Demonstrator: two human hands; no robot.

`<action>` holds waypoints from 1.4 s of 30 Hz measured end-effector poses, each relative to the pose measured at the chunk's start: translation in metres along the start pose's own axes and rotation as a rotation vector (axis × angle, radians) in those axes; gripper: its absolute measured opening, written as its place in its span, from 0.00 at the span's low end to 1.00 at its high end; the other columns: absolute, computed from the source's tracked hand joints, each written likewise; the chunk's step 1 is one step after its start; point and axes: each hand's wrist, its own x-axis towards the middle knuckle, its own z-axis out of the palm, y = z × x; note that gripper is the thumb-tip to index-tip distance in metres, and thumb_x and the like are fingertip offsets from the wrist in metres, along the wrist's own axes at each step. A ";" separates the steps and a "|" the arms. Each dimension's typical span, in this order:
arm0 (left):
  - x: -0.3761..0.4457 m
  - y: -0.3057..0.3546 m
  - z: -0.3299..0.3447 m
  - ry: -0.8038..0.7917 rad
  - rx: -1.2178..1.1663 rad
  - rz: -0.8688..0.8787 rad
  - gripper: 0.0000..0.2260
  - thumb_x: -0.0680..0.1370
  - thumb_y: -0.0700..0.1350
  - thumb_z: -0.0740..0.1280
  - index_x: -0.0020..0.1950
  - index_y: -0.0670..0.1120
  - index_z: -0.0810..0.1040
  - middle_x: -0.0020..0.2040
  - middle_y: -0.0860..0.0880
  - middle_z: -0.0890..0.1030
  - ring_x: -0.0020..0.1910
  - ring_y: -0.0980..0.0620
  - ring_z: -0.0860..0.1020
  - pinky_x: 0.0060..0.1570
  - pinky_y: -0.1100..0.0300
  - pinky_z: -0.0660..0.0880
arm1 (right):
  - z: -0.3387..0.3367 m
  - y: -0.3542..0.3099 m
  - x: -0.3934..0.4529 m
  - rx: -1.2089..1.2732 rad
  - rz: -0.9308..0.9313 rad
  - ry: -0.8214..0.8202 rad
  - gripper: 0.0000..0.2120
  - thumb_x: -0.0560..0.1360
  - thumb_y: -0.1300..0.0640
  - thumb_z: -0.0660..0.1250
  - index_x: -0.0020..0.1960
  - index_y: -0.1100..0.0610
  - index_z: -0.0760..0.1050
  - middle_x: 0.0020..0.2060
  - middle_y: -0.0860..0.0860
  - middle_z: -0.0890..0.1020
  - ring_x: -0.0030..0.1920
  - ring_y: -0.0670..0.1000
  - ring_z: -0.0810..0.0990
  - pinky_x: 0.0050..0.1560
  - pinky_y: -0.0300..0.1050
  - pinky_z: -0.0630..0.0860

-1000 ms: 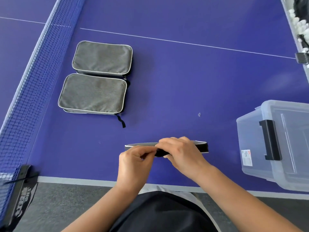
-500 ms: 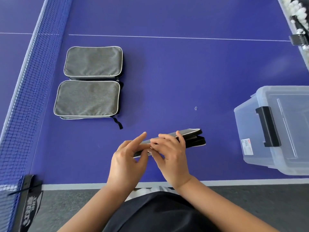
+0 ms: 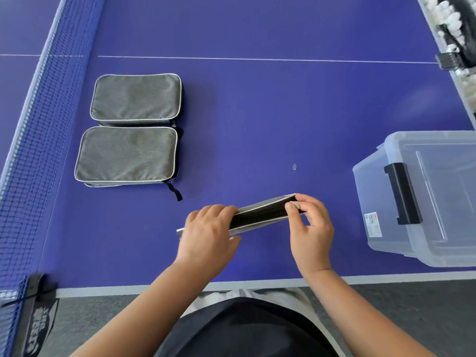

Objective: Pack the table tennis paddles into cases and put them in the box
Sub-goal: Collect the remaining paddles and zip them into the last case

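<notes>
Right hand [image 3: 310, 228] shifted along grey-edged case [image 3: 260, 215].

A purple-blue counter [image 3: 283, 112] fills most of the view, its surface matte and evenly lit with a soft pale sheen toward the far right. A thin white line [image 3: 257, 59] runs across it from side to side, and a pale grey border [image 3: 134, 289] edges the near side. A blue mesh net [image 3: 31, 155] with a white top band runs along the left, fixed at the near corner by a black clamp post [image 3: 38, 287]. Below the edge lies a dark grey speckled floor [image 3: 103, 320]. At the far right corner, a black clip [image 3: 449, 60] grips the edge beside a heap of white balls [image 3: 443, 11].
</notes>
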 end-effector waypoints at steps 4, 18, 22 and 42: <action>0.031 0.034 0.006 -0.081 -0.038 0.040 0.19 0.76 0.53 0.68 0.67 0.54 0.73 0.55 0.55 0.79 0.55 0.50 0.78 0.50 0.57 0.71 | -0.006 -0.026 0.001 0.001 -0.153 0.039 0.01 0.76 0.62 0.71 0.46 0.60 0.82 0.51 0.50 0.81 0.53 0.47 0.80 0.54 0.40 0.76; -0.006 0.029 -0.038 0.216 -0.583 0.070 0.21 0.68 0.56 0.76 0.60 0.55 0.79 0.52 0.63 0.82 0.52 0.63 0.80 0.52 0.68 0.75 | -0.026 -0.076 -0.006 0.114 -0.233 -0.038 0.06 0.77 0.58 0.68 0.45 0.60 0.81 0.46 0.46 0.82 0.50 0.45 0.80 0.53 0.32 0.73; -0.008 0.022 -0.042 0.267 -0.631 -0.006 0.09 0.71 0.47 0.78 0.49 0.51 0.83 0.41 0.59 0.83 0.41 0.58 0.81 0.40 0.64 0.76 | -0.026 -0.075 -0.002 0.144 -0.062 -0.048 0.04 0.77 0.60 0.70 0.44 0.57 0.81 0.48 0.46 0.82 0.52 0.46 0.80 0.51 0.28 0.70; -0.017 -0.020 -0.054 0.143 -0.878 0.009 0.13 0.69 0.49 0.79 0.51 0.57 0.82 0.46 0.58 0.84 0.46 0.55 0.83 0.44 0.65 0.77 | -0.012 -0.078 0.014 -0.247 -0.745 -0.547 0.26 0.74 0.43 0.70 0.68 0.55 0.76 0.63 0.48 0.79 0.66 0.51 0.75 0.66 0.53 0.71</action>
